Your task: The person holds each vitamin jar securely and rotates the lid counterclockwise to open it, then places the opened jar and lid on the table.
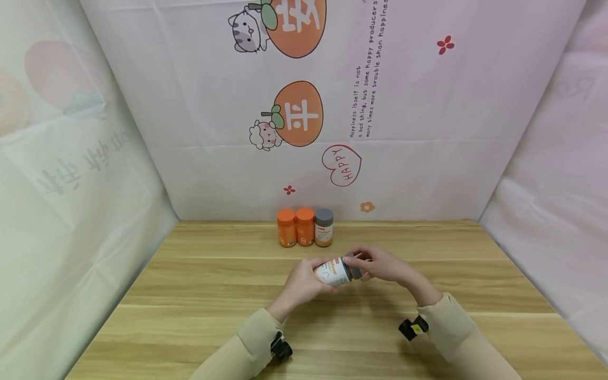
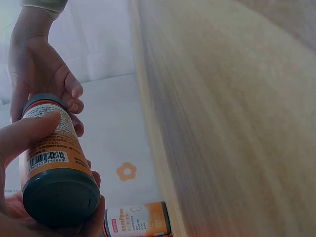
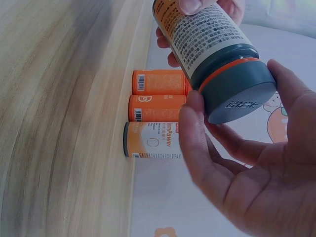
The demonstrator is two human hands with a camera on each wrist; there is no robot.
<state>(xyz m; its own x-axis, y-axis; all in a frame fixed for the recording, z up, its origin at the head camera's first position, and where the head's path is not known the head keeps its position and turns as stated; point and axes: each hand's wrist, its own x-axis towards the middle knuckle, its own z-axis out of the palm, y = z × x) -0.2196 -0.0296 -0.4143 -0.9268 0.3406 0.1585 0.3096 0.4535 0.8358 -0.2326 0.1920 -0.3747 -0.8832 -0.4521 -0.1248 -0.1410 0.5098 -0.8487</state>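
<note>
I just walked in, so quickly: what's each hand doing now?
Left hand: closed, holding the bottle by its body.
Right hand: closed, gripping the bottle's gray lid.

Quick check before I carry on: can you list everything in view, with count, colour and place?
Held bottle: 1, white and orange, tilted between the hands
Cap: 1, grey, at the held bottle's right-hand end
Orange bottles: 2, orange with orange lids, upright at the table's back
Standing grey-lidded bottle: 1, white and orange, right end of that row
Table: 1, light wood, under everything
Printed cloth: pieces unclear, whitish, behind and both sides
Wrist cameras: 2, black, one per wrist
Sleeves: 2, beige, on both arms
Left hand: 1, bare, gripping the held bottle's body
Right hand: 1, bare, fingers around the cap
</note>
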